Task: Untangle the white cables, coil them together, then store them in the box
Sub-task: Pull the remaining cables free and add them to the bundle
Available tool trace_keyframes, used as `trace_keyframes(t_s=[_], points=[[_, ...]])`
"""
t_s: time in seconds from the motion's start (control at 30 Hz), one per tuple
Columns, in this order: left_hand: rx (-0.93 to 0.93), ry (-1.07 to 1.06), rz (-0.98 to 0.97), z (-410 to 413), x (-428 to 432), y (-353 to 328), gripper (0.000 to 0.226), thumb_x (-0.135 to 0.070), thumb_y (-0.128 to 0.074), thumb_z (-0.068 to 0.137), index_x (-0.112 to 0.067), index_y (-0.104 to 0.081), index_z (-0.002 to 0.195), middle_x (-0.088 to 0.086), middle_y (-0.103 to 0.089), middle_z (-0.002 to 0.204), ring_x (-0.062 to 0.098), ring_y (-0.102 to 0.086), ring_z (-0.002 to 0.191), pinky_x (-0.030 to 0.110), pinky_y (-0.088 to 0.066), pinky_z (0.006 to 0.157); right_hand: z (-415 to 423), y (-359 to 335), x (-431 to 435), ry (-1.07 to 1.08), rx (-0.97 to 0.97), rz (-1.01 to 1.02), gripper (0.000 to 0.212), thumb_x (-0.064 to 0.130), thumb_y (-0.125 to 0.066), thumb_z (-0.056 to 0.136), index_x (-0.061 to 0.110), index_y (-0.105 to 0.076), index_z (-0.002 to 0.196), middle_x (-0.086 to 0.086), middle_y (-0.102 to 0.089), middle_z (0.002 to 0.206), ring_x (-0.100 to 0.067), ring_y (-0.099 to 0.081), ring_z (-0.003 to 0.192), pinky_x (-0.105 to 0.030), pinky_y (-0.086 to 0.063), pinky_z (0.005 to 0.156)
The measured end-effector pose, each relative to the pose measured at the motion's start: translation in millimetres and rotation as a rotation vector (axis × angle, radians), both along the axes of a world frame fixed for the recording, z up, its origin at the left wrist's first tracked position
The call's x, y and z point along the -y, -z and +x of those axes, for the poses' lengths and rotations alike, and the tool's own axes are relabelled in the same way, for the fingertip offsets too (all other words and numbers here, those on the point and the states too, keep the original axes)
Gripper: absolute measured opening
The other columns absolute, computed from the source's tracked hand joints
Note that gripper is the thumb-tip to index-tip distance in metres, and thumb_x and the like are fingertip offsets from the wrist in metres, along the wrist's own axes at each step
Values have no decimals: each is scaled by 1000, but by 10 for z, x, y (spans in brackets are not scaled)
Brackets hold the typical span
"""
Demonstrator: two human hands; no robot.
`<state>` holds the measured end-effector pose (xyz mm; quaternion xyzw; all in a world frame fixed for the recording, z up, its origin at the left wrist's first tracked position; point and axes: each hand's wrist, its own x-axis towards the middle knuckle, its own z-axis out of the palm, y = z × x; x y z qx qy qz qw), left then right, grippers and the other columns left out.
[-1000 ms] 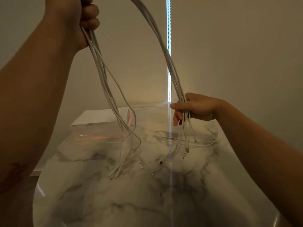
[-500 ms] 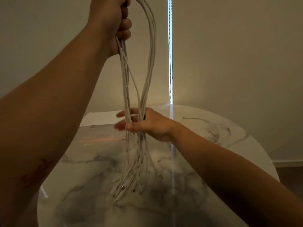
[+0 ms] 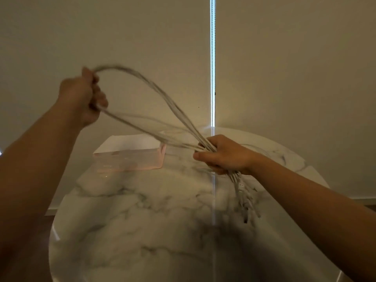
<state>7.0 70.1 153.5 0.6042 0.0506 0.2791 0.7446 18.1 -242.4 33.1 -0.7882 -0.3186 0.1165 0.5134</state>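
Now white cables [image 3: 162, 94], one blurred loop, clamped in fingers [image 3: 100, 99] of left hand [image 3: 79, 98] and right hand [image 3: 225, 155].

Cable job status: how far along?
Done: untangling, apparently; the white cables run as one bundle. In hand: left hand and right hand grip it folded into a long loop, ends dangling over the table. Left: coil tighter, then store in the box.

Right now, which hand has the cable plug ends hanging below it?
The right hand: plug ends of the white cables dangle beneath its grip. The higher left hand holds only the loop's bend.
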Motion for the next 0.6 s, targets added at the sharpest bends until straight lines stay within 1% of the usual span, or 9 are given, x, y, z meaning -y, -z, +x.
trace_keyframes(t_s=[0.1,0.17,0.23,0.3,0.33,0.4,0.47,0.53,0.6], points=[[-178,62,190,-245,-231,719,28,-23,-41,104,-10,-52,82,-2,-47,45,16,-54,45,28,-52,56,27,204,110,-49,14,-294,29,28,-66,93,9,-53,76,2,-48,47,-16,-44,40,-26,-39,44],[-398,174,420,-435,-429,1113,30,-16,-46,102,2,-62,83,18,-68,67,30,-66,70,43,-55,77,36,351,170,-116,-26,-437,30,30,-65,94,10,-54,74,4,-50,46,-17,-46,40,-29,-42,46],[-656,295,640,-585,-583,1350,28,-12,-54,97,5,-71,83,30,-69,90,27,-67,77,38,-57,76,34,457,203,-182,-32,-546,33,29,-63,95,11,-54,69,4,-51,46,-20,-47,40,-31,-43,47],[-829,341,916,-629,-639,1424,15,-14,-67,90,-1,-73,91,27,-69,96,18,-66,76,30,-57,72,17,531,197,-234,-44,-615,33,27,-63,94,12,-56,66,1,-52,48,-22,-48,41,-29,-42,45],[-864,319,1067,-612,-628,1405,22,-18,-73,85,-3,-71,101,23,-69,101,17,-66,81,31,-56,75,6,562,186,-244,-58,-632,32,27,-63,94,12,-57,66,0,-51,48,-22,-47,41,-28,-41,45],[-793,272,1380,-528,-489,1333,65,-35,-81,76,-10,-56,129,8,-61,123,17,-62,102,31,-51,88,9,607,172,-237,-75,-630,31,27,-64,93,18,-59,63,3,-51,46,-20,-47,40,-31,-43,49],[-502,273,1590,-468,-139,1281,93,-61,-76,66,-19,-42,142,-3,-47,139,15,-50,123,26,-39,101,27,625,170,-233,-67,-632,33,29,-65,92,25,-62,59,5,-52,44,-19,-47,40,-37,-45,56],[-209,407,1618,-421,315,1318,86,-67,-68,69,-27,-43,141,-11,-42,142,8,-42,130,23,-33,106,32,633,167,-233,-79,-627,33,29,-66,92,26,-62,59,5,-52,44,-19,-46,40,-38,-44,58],[-132,579,1627,-340,712,1403,70,-57,-69,79,-31,-44,139,-17,-42,142,2,-40,128,21,-32,106,23,641,172,-226,-98,-602,32,27,-66,92,23,-61,61,5,-50,44,-18,-44,39,-35,-42,55]])
